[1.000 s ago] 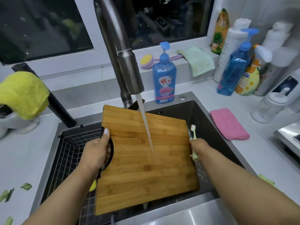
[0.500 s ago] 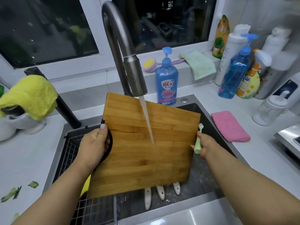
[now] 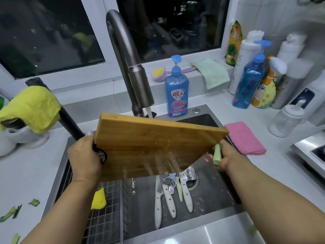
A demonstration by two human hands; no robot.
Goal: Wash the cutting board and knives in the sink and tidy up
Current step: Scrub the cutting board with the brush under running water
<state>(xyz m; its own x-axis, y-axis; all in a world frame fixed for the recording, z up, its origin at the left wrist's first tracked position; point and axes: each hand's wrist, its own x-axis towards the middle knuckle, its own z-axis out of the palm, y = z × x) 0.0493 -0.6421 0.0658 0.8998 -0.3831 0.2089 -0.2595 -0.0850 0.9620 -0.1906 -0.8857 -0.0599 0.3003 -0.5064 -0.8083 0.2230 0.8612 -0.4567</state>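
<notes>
Wooden cutting board (image 3: 149, 147) in left grip (image 3: 84, 155), right grip (image 3: 223, 157) pinching green brush (image 3: 217, 154)

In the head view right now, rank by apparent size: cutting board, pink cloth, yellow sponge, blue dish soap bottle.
1. cutting board
2. pink cloth and blue dish soap bottle: look alike, unranked
3. yellow sponge, partly hidden by the left arm

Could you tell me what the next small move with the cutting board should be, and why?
Probably tip the bamboo cutting board a little further under the faucet stream: the left hand grips its handle end, the right hand steadies the other edge while holding a green brush, and water is sheeting off.
</notes>
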